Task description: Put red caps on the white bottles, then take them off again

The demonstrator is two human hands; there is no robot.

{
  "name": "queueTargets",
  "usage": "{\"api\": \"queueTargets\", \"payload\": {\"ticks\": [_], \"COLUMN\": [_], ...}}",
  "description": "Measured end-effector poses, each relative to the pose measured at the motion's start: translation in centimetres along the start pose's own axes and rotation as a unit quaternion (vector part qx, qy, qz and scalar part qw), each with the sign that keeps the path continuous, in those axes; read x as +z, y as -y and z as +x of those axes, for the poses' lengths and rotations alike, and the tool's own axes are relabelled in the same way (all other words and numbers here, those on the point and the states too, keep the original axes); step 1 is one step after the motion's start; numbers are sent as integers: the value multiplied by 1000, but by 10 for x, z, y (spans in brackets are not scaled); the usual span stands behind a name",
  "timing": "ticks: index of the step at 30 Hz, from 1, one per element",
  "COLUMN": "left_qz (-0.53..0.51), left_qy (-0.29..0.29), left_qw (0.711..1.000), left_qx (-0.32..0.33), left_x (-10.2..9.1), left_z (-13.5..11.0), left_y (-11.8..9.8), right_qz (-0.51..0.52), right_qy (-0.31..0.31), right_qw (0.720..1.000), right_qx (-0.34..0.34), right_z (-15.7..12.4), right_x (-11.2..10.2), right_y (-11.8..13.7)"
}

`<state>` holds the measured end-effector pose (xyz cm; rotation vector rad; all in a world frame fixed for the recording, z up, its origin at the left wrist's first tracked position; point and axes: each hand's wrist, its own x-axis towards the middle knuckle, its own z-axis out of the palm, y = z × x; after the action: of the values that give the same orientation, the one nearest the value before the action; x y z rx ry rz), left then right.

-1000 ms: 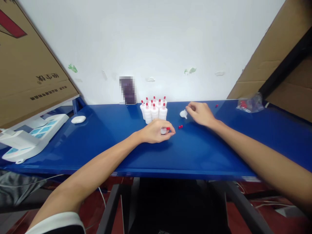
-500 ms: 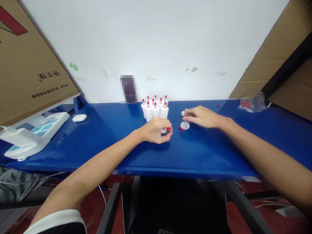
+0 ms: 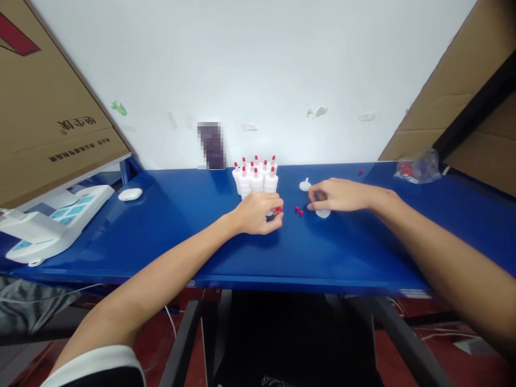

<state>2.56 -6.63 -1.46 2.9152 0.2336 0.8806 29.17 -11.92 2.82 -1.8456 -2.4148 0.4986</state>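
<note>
My left hand rests on the blue table, fingers curled round a small white bottle with a red cap showing at the fingertips. Just behind it stands a cluster of several white bottles with red caps. My right hand lies to the right, thumb and forefinger pinched close together near two loose red caps. A white nozzle piece lies under its palm edge, and another white nozzle piece sits behind its fingers.
A white device with blue buttons sits at the left end, a white oval object beside it. A clear bag of red caps and a stray red cap lie far right. Cardboard boxes lean at both sides.
My right hand has drawn toward me and leftward, down to the loose red caps; a white nozzle piece now lies under it. My left hand keeps its bottle in about the same place.
</note>
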Motion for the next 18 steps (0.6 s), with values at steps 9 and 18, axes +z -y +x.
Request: {"api": "queueTargets", "payload": {"ticks": [9,18], "left_qz": [-76,-100], "left_qy": [-10,-62], "left_qw": [997,993], "left_qx": [-32,-18], "left_x": [-2,1], "left_z": [-1,-3], "left_y": [-5,2], "right_qz": [27,174], "right_qy": [-223,-395], "right_qw": [973,902], "right_qx": [-42,-6], "right_z": [11,35], "right_x": [10,29], "right_y": [-10,-29]}}
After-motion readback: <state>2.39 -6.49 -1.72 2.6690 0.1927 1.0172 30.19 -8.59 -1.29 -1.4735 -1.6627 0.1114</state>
